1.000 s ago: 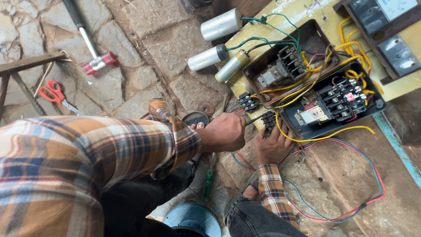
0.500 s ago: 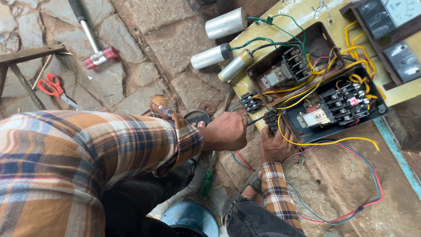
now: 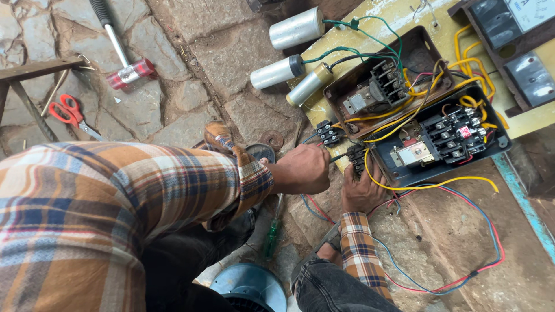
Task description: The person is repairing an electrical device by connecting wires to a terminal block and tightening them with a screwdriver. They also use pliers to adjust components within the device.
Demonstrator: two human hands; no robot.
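While view shifted, left hand (image 3: 303,169) stays gripping tool

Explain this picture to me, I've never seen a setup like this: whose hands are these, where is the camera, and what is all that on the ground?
The camera sits on a person's head and looks down, so both arms in plaid sleeves are that person's own. The left hand is closed around a dark slim tool, its tip at a small black terminal block. The right hand rests right below that block, steadying it.

Beside them lie two open boxes: a brown box and a black box, both full of switch parts and yellow wires. Three metal cylinders are wired to them with green leads.

On the stone floor lie a hammer, red scissors and a green screwdriver. Red and blue wires trail off to the right.
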